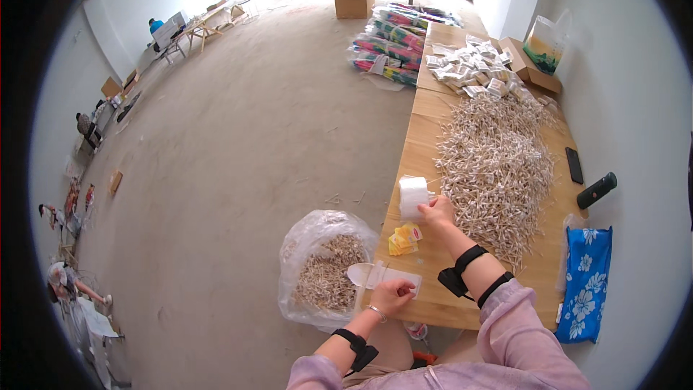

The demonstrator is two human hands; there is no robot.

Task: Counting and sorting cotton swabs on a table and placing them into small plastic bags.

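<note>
My right hand [438, 211] has its thumb and fingers closed at the lower right corner of a stack of small white plastic bags [413, 195] near the table's left edge. Closer to me, my left hand [392, 297] rests with fingers bent over the end of a flat white piece [397, 276]. What its fingertips hold, if anything, is hidden. A white rounded tongue [360, 274] sticks out beside it, past the table edge. Yellow cards [404, 239] lie between my hands. Right of them spreads a large heap of cotton swabs [494, 166].
A clear plastic sack of cotton swabs [328, 271] stands left of the table. Filled packets [473, 65] and an open carton [530, 65] are at the far end. Along the wall lie a phone [574, 165], a dark green bottle [597, 190] and a blue flowered pouch [583, 285].
</note>
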